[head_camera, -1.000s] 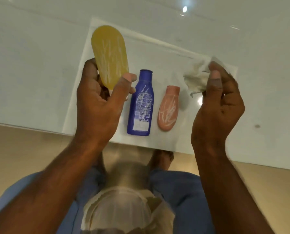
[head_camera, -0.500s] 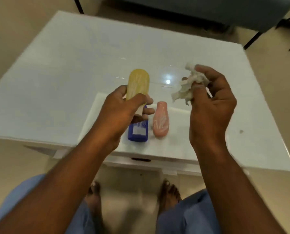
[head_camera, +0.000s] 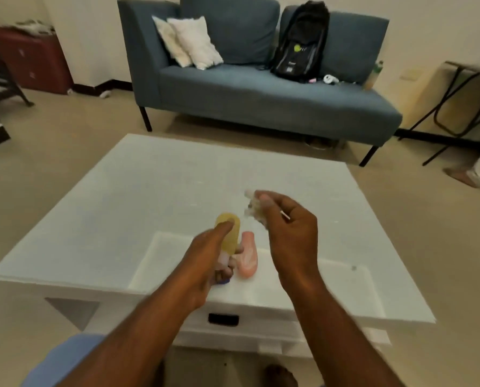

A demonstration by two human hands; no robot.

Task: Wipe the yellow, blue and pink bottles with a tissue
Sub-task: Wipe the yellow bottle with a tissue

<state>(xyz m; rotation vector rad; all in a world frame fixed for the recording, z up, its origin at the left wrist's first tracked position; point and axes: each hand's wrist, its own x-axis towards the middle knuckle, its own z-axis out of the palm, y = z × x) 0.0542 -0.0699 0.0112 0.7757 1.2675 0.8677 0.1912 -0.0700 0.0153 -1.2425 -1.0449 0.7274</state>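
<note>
Left hand (head_camera: 205, 255) gripping yellow bottle (head_camera: 229, 233), raised above white table (head_camera: 99, 219). Right hand (head_camera: 284, 230) pinching crumpled tissue (head_camera: 252, 206), just beside bottle. Pink bottle (head_camera: 247, 257) lying on table; blue bottle (head_camera: 224, 281) mostly hidden behind left hand.

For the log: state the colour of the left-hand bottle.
Yellow bottle, gripped by the left hand; head view.

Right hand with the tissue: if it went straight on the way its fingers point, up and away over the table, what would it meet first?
Probably nothing close. The right hand grips the tissue above the white table, whose far part ahead shows bare; beyond it stands the blue sofa. Depth is uncertain in this single view.
</note>
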